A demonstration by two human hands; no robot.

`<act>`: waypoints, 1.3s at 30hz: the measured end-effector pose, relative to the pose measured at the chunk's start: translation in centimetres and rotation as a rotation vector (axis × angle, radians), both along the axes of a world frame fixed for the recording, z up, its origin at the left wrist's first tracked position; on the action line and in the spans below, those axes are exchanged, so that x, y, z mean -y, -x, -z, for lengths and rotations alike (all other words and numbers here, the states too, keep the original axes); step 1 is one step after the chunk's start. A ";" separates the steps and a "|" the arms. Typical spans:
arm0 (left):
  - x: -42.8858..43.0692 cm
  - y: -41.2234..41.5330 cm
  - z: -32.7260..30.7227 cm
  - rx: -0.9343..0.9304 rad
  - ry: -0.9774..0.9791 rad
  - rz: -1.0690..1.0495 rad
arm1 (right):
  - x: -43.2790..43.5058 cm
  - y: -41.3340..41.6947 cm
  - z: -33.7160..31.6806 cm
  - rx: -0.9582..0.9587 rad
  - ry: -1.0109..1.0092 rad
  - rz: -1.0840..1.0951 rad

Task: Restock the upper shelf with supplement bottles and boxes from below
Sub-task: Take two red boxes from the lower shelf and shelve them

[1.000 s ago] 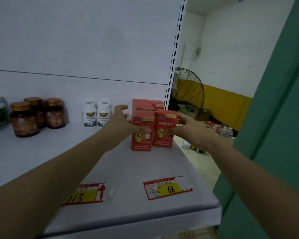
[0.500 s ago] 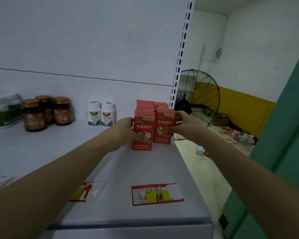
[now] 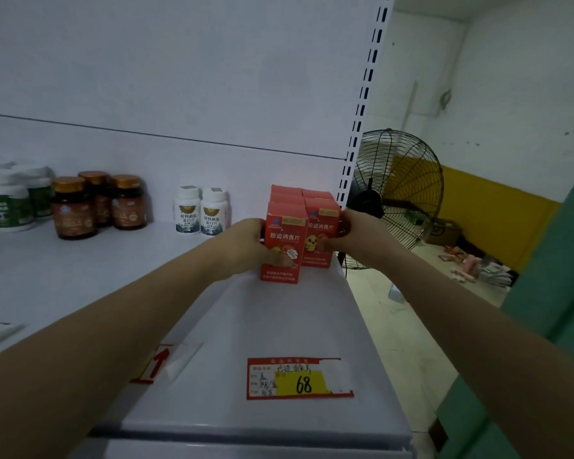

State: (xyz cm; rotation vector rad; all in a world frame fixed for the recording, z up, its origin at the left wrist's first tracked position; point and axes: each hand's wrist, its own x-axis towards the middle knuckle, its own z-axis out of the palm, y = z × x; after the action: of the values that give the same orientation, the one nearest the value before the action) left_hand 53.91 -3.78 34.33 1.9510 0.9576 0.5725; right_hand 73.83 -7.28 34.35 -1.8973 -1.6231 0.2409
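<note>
Two red supplement boxes stand upright side by side near the right end of the white shelf (image 3: pixel 279 319). My left hand (image 3: pixel 246 246) grips the left red box (image 3: pixel 284 233), thumb across its front. My right hand (image 3: pixel 348 236) grips the right red box (image 3: pixel 322 226) from its right side. More red boxes (image 3: pixel 285 193) stand in rows directly behind these two. Two white bottles (image 3: pixel 201 212) stand to the left, then three brown jars with gold lids (image 3: pixel 96 203).
White-and-green tubs (image 3: pixel 10 200) stand at the far left. A price tag reading 68 (image 3: pixel 299 379) sits on the shelf front. The slotted shelf upright (image 3: pixel 358 120) bounds the right end; a black floor fan (image 3: pixel 395 200) stands beyond it, beside a green panel (image 3: pixel 550 293).
Both hands have stayed on the two front red boxes, which sit slightly farther back against the rows behind. My view has shifted right and closer.
</note>
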 end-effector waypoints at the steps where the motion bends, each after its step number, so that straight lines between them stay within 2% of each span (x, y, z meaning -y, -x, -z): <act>1: 0.1 0.0 -0.1 -0.018 -0.012 0.002 | -0.1 0.0 0.2 0.017 0.004 -0.001; 6: 0.3 0.0 -0.5 -0.118 -0.084 0.015 | 0.0 0.7 0.1 0.084 0.031 0.024; 9: 0.1 0.2 0.2 -0.297 -0.196 0.014 | 0.1 1.5 0.0 0.111 0.029 0.063; 12: -0.2 0.6 1.1 -0.369 -0.197 0.010 | 0.2 2.5 0.0 0.164 0.031 0.119; 16: -0.3 1.5 0.2 -0.508 -0.301 -0.004 | 1.5 4.4 -1.0 0.331 0.200 0.217; 21: -0.2 3.7 -0.4 -0.640 -0.396 0.018 | 4.6 7.2 -2.3 0.529 0.338 0.238; 28: 5.3 8.5 -1.1 -0.650 -0.489 0.014 | 10.7 12.1 -4.1 0.518 0.325 0.157; 33: 11.1 13.0 -2.0 -0.631 -0.554 -0.060 | 15.3 16.0 -4.9 0.500 0.210 0.106; 39: 18.7 17.6 -1.2 -0.609 -0.569 -0.089 | 21.1 21.2 -2.8 0.503 0.131 0.039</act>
State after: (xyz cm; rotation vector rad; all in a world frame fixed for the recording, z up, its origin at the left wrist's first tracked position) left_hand 36.35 -22.52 35.51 2.6895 1.3634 0.3137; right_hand 52.64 -28.34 37.16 -2.2113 -1.9233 -0.1673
